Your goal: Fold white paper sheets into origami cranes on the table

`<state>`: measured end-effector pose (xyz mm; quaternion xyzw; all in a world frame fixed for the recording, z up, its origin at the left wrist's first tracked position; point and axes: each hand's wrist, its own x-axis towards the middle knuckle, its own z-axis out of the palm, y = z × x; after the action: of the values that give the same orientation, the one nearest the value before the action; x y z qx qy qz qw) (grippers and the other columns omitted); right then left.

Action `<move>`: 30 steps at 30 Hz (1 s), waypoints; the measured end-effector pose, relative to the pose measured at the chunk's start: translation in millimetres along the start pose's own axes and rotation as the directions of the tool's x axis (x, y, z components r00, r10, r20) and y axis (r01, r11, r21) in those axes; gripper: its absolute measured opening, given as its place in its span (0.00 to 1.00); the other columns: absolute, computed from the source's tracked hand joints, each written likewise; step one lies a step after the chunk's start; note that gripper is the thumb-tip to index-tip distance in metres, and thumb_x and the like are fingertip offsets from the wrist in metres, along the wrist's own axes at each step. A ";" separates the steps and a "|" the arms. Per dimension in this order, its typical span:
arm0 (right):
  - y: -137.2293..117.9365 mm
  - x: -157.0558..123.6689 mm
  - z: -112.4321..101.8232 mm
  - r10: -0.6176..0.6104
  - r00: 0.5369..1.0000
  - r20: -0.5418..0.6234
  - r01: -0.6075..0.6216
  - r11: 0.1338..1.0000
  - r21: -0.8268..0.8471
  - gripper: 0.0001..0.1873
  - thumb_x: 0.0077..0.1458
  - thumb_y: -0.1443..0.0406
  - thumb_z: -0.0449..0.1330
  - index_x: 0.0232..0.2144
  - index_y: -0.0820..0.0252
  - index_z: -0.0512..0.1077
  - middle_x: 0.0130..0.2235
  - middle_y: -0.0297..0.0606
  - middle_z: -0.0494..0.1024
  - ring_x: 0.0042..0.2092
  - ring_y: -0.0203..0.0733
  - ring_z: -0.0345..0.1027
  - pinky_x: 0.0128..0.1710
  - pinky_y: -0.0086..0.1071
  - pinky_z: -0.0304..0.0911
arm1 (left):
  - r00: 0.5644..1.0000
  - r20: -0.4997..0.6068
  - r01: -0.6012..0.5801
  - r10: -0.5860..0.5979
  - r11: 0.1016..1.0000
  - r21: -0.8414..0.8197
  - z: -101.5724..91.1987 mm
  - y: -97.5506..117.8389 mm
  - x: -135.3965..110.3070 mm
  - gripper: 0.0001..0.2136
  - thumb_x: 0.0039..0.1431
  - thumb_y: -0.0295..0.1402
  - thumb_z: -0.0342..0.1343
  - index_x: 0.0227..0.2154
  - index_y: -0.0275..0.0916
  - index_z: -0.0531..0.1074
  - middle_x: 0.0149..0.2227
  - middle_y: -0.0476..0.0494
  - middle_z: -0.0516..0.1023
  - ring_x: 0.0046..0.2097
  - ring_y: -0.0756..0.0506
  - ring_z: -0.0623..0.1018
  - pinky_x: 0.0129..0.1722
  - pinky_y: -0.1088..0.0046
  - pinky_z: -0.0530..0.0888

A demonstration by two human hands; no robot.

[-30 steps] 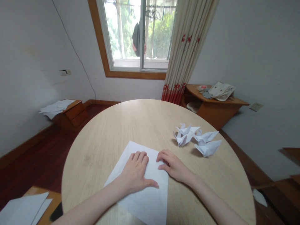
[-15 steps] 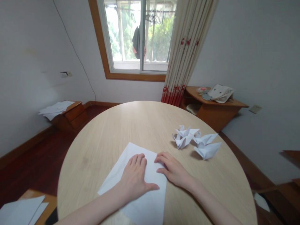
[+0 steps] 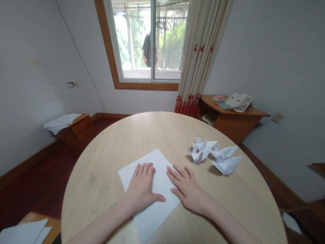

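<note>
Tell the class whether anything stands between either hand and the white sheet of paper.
Nothing visible stands in the way: the left hand lies on the sheet of paper, and the right hand rests partly over its right-hand edge. The folded paper figures sit apart, farther off to the right.

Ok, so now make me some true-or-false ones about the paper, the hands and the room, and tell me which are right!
1. The left hand lies on the white sheet, and the right hand is at its right side. True.
2. The right hand is squeezed into a fist. False: its fingers are spread.
3. Folded paper shapes stand on the table. True.
4. The table is square. False: its edge is curved.
5. The folded paper shapes are closer to the left hand. False: they are closer to the right hand.
6. The curtain has red near its bottom. True.
</note>
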<state>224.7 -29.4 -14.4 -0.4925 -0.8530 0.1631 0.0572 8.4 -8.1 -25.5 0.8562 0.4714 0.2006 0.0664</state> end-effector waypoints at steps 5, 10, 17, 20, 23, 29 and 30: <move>-1.1 0.4 -1.1 0.012 0.999 0.031 -0.013 0.999 0.036 0.29 0.64 0.60 0.48 0.65 0.55 0.51 0.68 0.41 0.49 0.69 0.50 0.36 0.64 0.60 0.29 | 0.999 0.028 0.024 -0.024 1.000 -0.004 -1.0 -5.2 2.0 0.41 0.35 0.55 0.68 0.49 0.37 0.63 0.54 0.33 0.68 0.58 0.31 0.65 0.60 0.42 0.55; -0.9 0.9 -2.2 0.002 1.000 0.027 -0.003 0.999 0.048 0.29 0.64 0.58 0.49 0.65 0.56 0.52 0.67 0.42 0.50 0.69 0.49 0.36 0.64 0.59 0.30 | 0.997 0.072 0.034 -0.037 0.998 0.043 -2.7 -6.0 2.9 0.41 0.40 0.52 0.67 0.55 0.36 0.59 0.57 0.31 0.66 0.60 0.31 0.63 0.61 0.43 0.54; -0.5 0.1 -3.0 -0.007 1.000 -0.002 0.007 0.998 0.057 0.30 0.63 0.58 0.52 0.65 0.53 0.52 0.67 0.41 0.52 0.68 0.50 0.39 0.64 0.59 0.33 | 0.993 0.094 0.057 -0.069 0.991 0.123 -10.3 -4.0 4.4 0.34 0.53 0.45 0.61 0.59 0.36 0.57 0.59 0.32 0.65 0.61 0.33 0.63 0.62 0.47 0.54; -0.9 0.2 -3.8 -0.005 1.000 0.003 0.005 0.999 0.047 0.31 0.63 0.57 0.52 0.65 0.53 0.51 0.67 0.41 0.52 0.68 0.50 0.38 0.64 0.59 0.33 | 0.989 0.115 0.071 -0.090 0.984 0.163 -11.7 -3.8 4.9 0.30 0.58 0.40 0.57 0.60 0.35 0.56 0.60 0.32 0.64 0.63 0.34 0.61 0.63 0.47 0.53; -1.8 0.1 -5.4 -0.003 1.000 0.019 0.002 0.999 0.039 0.30 0.64 0.56 0.51 0.65 0.54 0.51 0.67 0.41 0.51 0.68 0.49 0.38 0.64 0.59 0.32 | 0.986 0.118 0.089 -0.117 0.972 0.216 -11.0 -4.7 5.5 0.28 0.60 0.36 0.53 0.61 0.34 0.55 0.62 0.32 0.62 0.64 0.34 0.60 0.63 0.47 0.53; -1.9 -0.1 -7.0 -0.015 1.000 0.009 0.014 0.997 0.069 0.30 0.64 0.55 0.50 0.65 0.57 0.52 0.66 0.43 0.54 0.68 0.50 0.40 0.64 0.59 0.31 | 0.994 0.040 0.087 -0.103 0.954 0.286 -6.1 -12.3 6.4 0.24 0.61 0.31 0.50 0.61 0.34 0.56 0.62 0.31 0.62 0.63 0.33 0.61 0.61 0.47 0.56; -1.8 0.0 -7.1 -0.017 1.000 0.005 0.017 0.997 0.074 0.30 0.64 0.56 0.50 0.65 0.57 0.52 0.66 0.43 0.54 0.68 0.50 0.40 0.64 0.59 0.31 | 0.995 0.033 0.081 -0.094 0.955 0.284 -5.1 -14.1 6.4 0.24 0.61 0.30 0.49 0.60 0.34 0.57 0.62 0.30 0.63 0.63 0.33 0.62 0.61 0.48 0.57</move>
<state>225.1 -28.7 -7.1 -0.4824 -0.8506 0.1956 0.0746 -1.6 4.6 -23.3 0.8397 0.5309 0.1085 -0.0368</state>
